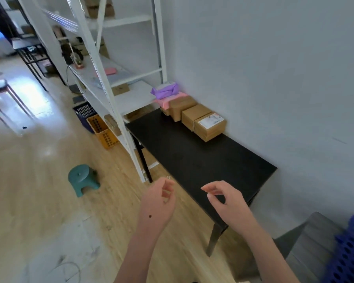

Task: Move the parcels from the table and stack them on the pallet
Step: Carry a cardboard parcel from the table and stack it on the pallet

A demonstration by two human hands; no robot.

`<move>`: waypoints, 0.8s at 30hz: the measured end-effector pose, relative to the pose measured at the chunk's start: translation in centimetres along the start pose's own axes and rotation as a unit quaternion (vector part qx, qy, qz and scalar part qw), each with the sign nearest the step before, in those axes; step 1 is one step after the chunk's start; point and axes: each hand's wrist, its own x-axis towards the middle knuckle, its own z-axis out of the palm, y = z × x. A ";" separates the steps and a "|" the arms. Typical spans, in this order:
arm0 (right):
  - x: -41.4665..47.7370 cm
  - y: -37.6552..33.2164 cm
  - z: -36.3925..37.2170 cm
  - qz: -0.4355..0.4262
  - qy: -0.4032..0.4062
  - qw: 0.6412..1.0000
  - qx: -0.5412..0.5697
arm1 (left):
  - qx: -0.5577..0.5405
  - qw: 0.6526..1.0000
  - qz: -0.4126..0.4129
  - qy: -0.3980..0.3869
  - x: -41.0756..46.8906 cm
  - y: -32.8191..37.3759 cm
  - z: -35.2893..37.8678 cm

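A black table (194,160) stands against the white wall. At its far end sit several parcels: a cardboard box with a white label (209,127), a second brown box (193,115), a third brown box (181,106), a pink parcel (164,102) and a purple bag (166,90) on top. My left hand (158,203) hovers over the floor by the table's near corner, fingers loosely curled, holding nothing. My right hand (227,203) hangs over the table's near edge, fingers apart and empty. A blue perforated pallet edge (349,252) shows at the bottom right.
A white metal shelf rack (114,82) stands left of the table, with orange (103,131) and dark blue crates (84,115) beneath it. A teal stool (83,178) sits on the wooden floor. A grey surface (313,240) lies beside the pallet.
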 end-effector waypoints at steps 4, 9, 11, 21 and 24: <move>3.7 0.0 0.1 0.021 -0.013 1.000 -0.016 | 0.001 1.000 -0.006 -0.029 3.8 -0.1 0.5; 8.0 -0.1 -0.2 0.069 -0.019 0.997 -0.013 | 0.014 0.998 0.013 -0.054 8.6 -0.3 1.1; 9.9 -0.2 -0.3 0.084 -0.014 0.996 -0.016 | 0.020 0.997 0.018 -0.068 10.9 -0.4 1.2; 19.6 -2.7 1.9 0.150 0.058 0.987 -0.010 | 0.027 0.987 0.080 -0.139 25.0 -1.7 -0.7; 22.1 -3.6 3.1 0.165 0.076 0.983 -0.002 | 0.025 0.983 0.102 -0.154 29.0 -2.6 -1.6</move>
